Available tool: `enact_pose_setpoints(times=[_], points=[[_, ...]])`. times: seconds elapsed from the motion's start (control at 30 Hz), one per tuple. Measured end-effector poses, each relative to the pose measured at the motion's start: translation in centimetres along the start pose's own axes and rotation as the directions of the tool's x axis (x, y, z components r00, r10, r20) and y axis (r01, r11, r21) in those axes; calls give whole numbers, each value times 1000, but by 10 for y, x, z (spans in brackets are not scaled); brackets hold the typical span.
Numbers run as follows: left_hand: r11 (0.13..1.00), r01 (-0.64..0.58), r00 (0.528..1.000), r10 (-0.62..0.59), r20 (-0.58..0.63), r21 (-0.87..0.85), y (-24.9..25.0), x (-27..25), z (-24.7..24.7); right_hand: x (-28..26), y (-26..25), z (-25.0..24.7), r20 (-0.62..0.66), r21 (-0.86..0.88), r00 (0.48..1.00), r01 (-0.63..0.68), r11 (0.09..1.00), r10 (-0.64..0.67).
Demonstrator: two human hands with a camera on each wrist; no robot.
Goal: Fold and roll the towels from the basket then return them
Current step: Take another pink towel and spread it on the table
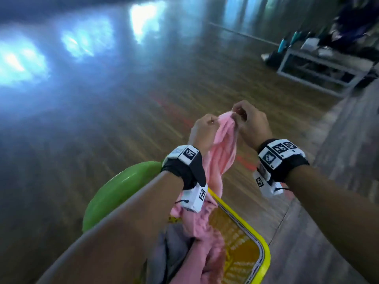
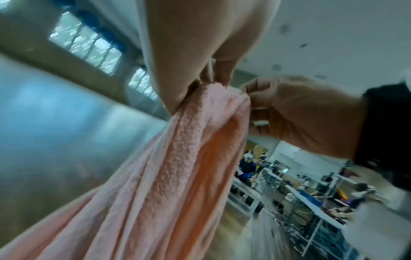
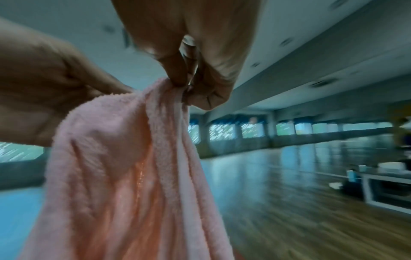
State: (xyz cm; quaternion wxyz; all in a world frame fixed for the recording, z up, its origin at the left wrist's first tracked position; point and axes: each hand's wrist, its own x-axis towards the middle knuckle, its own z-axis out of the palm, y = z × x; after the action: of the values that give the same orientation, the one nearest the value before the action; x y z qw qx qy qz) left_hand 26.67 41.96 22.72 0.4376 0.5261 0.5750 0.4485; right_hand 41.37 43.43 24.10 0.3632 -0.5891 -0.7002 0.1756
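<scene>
Pink towel point(image 1: 222, 146): held up at chest height, unfolded, bunched into long vertical creases, lower end trailing into yellow basket point(image 1: 264, 255) at 6 o'clock. Left hand point(image 1: 202, 131): thumb and fingers pinching the top edge at its 9 o'clock side. Right hand point(image 1: 251, 121): fingertips pinching the same edge at 3 o'clock, hands close together. Grey towel point(image 1: 168, 249): loose in the basket beside the pink one, not folded. Green round object point(image 1: 121, 187) at 9 o'clock of the basket, identity unclear under motion blur. Wooden floor point(image 1: 123, 130) ahead, white shelf unit point(image 1: 315, 68) at 2 o'clock.

Progress, judged: early stage. No fold made, no roll visible, nothing returned. Remaining: spread out, fold, roll and replace the pink towel, then the grey one.
</scene>
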Motion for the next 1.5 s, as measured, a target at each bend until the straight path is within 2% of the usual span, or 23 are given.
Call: enact_pose_setpoints(times=[0.07, 0.17, 0.3, 0.47, 0.6, 0.67, 0.73, 0.87, 1.07, 1.17, 1.3, 1.37, 1.43, 1.5], points=[[987, -157, 982, 154, 110, 20, 60, -5, 3, -12, -28, -57, -117, -41, 993, -5, 999, 0], [929, -369, 904, 351, 242, 31, 141, -37, 10, -48, -72, -134, -266, -107, 964, -3, 994, -26], [817, -576, 788, 553, 270, 6, 238, -98, 31, -104, -131, -235, -455, -159, 888, -7, 987, -67], [696, -716, 634, 681, 365, -55, 343, -188, 69, -178, -178, -345, -634, -222, 766, -53, 974, -103], [597, -796, 502, 744, 442, -101, 395, -261, 98, -243, -197, -414, -703, -280, 700, -116, 953, -121], [571, -809, 454, 761, 464, -144, 411, -293, 113, -274, -203, -441, -726, -292, 677, -144, 945, -121], [567, -806, 426, 757, 496, -173, 425, -322, 128, -303, -206, -465, -738, -308, 663, -170, 936, -123], [576, -785, 399, 753, 523, -230, 445, -375, 159, -352, -206, -505, -750, -327, 652, -224, 918, -108], [596, -775, 404, 724, 559, -212, 447, -436, 208, -413, -185, -544, -754, -314, 657, -319, 894, -31], [645, -733, 443, 693, 569, -215, 443, -455, 230, -433, -172, -553, -752, -279, 659, -344, 896, 19], [754, -586, 523, 632, 572, -296, 436, -476, 257, -452, -158, -559, -761, -260, 645, -400, 879, 68], [791, -525, 549, 597, 586, -314, 433, -485, 265, -460, -153, -561, -764, -229, 637, -421, 878, 106], [797, -525, 554, 587, 590, -300, 432, -489, 269, -470, -150, -560, -757, -185, 638, -417, 890, 142], [788, -555, 536, 583, 610, -266, 430, -488, 270, -477, -149, -557, -704, -164, 689, -392, 905, 171]])
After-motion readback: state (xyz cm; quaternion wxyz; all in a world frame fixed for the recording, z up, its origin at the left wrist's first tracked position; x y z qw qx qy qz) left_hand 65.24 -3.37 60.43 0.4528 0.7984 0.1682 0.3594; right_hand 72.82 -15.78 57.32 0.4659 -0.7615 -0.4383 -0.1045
